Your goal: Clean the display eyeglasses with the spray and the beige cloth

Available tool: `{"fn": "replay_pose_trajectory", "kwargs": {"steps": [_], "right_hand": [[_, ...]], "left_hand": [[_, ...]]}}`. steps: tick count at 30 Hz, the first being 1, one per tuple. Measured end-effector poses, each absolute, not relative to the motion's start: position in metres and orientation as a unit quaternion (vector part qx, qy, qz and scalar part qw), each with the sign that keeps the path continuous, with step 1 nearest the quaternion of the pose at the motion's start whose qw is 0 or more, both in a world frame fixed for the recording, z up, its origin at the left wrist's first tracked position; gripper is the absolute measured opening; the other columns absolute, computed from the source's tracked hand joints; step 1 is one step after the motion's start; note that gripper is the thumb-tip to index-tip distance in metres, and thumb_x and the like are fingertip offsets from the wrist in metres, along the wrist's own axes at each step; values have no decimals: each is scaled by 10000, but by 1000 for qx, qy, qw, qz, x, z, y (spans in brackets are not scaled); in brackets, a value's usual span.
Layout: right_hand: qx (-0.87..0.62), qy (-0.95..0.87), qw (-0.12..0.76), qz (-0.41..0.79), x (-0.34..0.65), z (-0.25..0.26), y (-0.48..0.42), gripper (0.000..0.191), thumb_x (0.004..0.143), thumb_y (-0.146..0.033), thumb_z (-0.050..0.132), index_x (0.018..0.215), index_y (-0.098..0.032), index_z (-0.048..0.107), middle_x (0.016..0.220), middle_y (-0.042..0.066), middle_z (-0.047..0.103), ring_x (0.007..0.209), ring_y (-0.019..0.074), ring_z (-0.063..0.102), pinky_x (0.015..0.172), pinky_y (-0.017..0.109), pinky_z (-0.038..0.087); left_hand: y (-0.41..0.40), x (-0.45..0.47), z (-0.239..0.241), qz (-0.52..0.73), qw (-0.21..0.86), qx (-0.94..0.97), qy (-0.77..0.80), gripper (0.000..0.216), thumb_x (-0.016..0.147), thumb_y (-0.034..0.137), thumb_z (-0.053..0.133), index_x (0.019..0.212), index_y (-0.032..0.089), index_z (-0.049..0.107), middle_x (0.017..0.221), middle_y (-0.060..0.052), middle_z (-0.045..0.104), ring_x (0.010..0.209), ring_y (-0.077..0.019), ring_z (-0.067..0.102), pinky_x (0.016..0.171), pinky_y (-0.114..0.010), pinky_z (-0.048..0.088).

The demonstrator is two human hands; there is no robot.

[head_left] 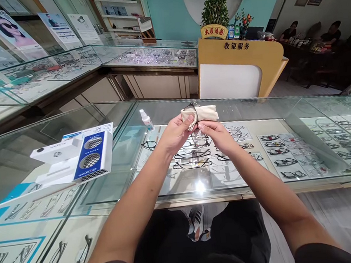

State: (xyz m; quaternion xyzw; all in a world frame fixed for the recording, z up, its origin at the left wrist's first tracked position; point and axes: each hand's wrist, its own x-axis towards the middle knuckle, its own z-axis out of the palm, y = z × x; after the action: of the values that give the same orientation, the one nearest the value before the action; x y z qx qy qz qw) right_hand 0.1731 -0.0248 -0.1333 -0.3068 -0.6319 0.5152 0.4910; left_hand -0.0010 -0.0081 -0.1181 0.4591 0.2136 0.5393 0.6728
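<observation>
Above the glass counter (119, 190), my left hand (175, 135) is closed on a cream cleaning cloth (207, 112), thumb pressed on its folds. The cloth is wrapped around part of a pair of dark-rimmed eyeglasses (188, 106), most of which it hides. My right hand (217, 134) pinches the eyeglasses from the other side, its fingertips close to my left thumb just under the cloth. A small white spray bottle (146, 121) stands on the glass, left of my hands.
A blue and white display box (92, 156) sits on the counter to the left. Rows of eyeglasses (193, 154) lie inside the case under my hands. Beyond the counter is a yellow cashier desk (233, 55) with plants; two people sit at the far right.
</observation>
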Motion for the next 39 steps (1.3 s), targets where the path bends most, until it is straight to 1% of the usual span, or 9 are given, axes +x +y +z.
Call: {"fn": "replay_pose_trajectory", "kwargs": {"steps": [7,11,15,18,22,25,28,32,39], "right_hand": [[-309,-607,487,547,170,-138,-24,516,835,-749,846,948,-247,888,942,49,827,1018,260,720,1083,415,533],[-312,-626,466,541,168,-134,-28,497,817,-726,874,931,-242,894,892,39,807,976,253,718,1034,408,535],[-328,-647,442,528,166,-130,-33,479,832,-693,877,923,-223,901,828,34,774,969,256,698,996,401,529],[-320,-647,449,527,168,-125,-36,503,848,-718,849,947,-229,911,925,49,817,1028,257,696,1031,398,513],[-327,-630,480,515,174,-120,-37,488,895,-715,801,957,-247,922,1037,61,852,1099,257,685,1078,393,495],[-328,-624,482,520,176,-121,-35,466,897,-695,813,937,-245,924,1012,60,851,1055,246,679,1066,391,495],[-314,-612,483,542,174,-124,-33,474,863,-703,842,920,-239,920,956,59,846,1023,242,686,1059,386,503],[-318,-617,476,540,174,-126,-32,481,864,-703,835,918,-232,914,961,60,842,1016,235,668,1023,366,495],[-332,-641,452,524,173,-128,-33,525,868,-743,803,926,-233,913,883,38,761,920,213,582,902,343,455]], "left_hand": [[-9,-3,-120,564,641,473,215,474,676,443,1080,871,164,750,735,4,654,628,-98,553,580,-246,440],[-8,1,-124,593,612,465,241,555,667,583,1055,905,173,767,709,3,654,533,-83,506,459,-238,348],[-8,4,-123,614,592,454,258,633,724,749,950,767,180,676,618,27,559,465,-69,432,403,-235,305],[-6,-2,-119,591,602,476,248,643,775,769,903,734,176,658,622,15,567,488,-82,477,440,-241,393],[-3,-18,-113,546,614,528,214,493,800,602,974,912,167,770,805,-31,718,689,-131,642,670,-278,570],[-1,-26,-111,530,616,546,205,491,758,432,1038,1083,170,780,896,-36,758,779,-141,689,735,-267,564],[-1,-24,-113,513,623,553,207,551,704,365,1067,1098,166,736,826,-10,731,680,-127,659,661,-258,525],[-1,-17,-121,548,580,556,232,540,685,440,1071,987,175,710,769,5,707,614,-117,617,610,-253,494],[2,-15,-129,617,490,547,283,493,877,634,894,818,177,720,735,2,643,671,-115,583,639,-234,469]]}}
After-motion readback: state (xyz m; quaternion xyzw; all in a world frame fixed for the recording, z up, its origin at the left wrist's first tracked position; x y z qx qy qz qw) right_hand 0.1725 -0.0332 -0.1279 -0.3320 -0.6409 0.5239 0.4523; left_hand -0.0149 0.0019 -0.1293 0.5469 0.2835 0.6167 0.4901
